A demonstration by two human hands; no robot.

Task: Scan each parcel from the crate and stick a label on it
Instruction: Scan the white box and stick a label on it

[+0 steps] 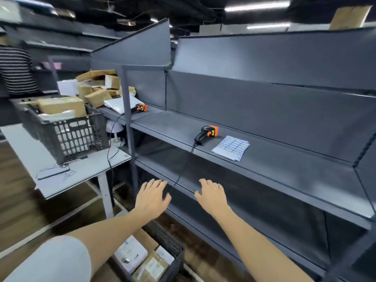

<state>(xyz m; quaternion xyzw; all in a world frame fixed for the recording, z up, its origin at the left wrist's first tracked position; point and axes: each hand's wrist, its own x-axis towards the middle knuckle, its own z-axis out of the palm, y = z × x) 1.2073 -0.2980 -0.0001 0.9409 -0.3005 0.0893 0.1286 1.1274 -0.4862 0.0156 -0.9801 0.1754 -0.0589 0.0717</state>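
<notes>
Both my hands are out in front of me, palms down, fingers spread and loose, with nothing in either: my left hand (pixel 153 197) and my right hand (pixel 211 195) hover in front of the lower shelf (pixel 264 202), not yet on anything. The parcels (pixel 142 259) I need sit in the crate (pixel 168 241) on the floor just below my left arm. The scanner (pixel 206 133) lies on the middle shelf (pixel 284 165) with the sheets of labels (pixel 231 147) just beside it, its cable trailing down between my hands. I'd say nothing has been scanned yet, so the good move is to reach down with my left for a top parcel, turn its printed side up, and keep my right free for the scanner, minding not to snag the cable on the way up
</notes>
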